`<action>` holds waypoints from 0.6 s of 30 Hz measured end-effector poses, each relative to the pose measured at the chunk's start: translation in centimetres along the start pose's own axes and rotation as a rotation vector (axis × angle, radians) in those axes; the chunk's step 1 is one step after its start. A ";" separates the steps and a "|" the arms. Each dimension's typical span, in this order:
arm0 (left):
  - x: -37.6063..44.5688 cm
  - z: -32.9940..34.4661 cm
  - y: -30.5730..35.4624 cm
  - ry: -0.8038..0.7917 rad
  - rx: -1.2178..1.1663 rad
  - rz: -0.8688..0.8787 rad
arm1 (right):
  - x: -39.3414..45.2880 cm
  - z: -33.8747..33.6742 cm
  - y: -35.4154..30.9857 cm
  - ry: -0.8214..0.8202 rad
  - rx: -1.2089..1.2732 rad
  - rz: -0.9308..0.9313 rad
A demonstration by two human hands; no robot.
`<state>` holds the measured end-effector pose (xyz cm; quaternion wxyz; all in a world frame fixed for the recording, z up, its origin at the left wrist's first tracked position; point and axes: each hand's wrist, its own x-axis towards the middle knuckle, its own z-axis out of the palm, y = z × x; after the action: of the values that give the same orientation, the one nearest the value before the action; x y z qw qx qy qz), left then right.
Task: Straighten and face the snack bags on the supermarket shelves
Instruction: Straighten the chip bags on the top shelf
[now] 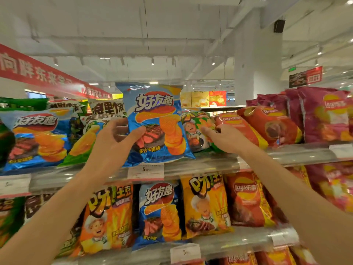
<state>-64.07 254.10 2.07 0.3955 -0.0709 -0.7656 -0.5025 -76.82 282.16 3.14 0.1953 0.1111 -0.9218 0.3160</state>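
A blue chip bag [154, 119] with a steak picture stands upright at the front of the top shelf [206, 165], its face toward me. My left hand [116, 136] grips its lower left side, thumb across the front. To its right lies a green-and-orange bag [194, 129] with a cartoon chef, leaning back. My right hand [223, 136] reaches to that bag, its fingertips touching the bag's right side. Red Lay's bags [267, 125] slump sideways just right of my right hand.
More blue and green bags [38, 138] lie tilted at the left of the top shelf. Purple Lay's bags [324, 115] stand at the right. The shelf below [238, 241] holds upright orange, blue and red bags. Price tags [146, 171] line the shelf edges.
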 end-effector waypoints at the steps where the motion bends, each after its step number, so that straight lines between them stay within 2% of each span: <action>1: 0.0 -0.1 0.0 -0.006 0.006 0.003 | -0.2 0.1 -0.2 0.009 0.047 0.009; 7: 0.4 -1.1 -0.1 -0.021 -0.019 0.003 | -1.1 -0.2 -0.6 0.123 0.301 -0.017; 18: 1.4 1.3 1.2 -0.012 -0.010 0.005 | -1.4 -5.0 3.5 0.336 0.553 -0.029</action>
<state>-65.12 255.38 3.58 0.3917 -0.0779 -0.7654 -0.5047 -75.25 288.10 4.31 0.3117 0.1194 -0.7543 0.5654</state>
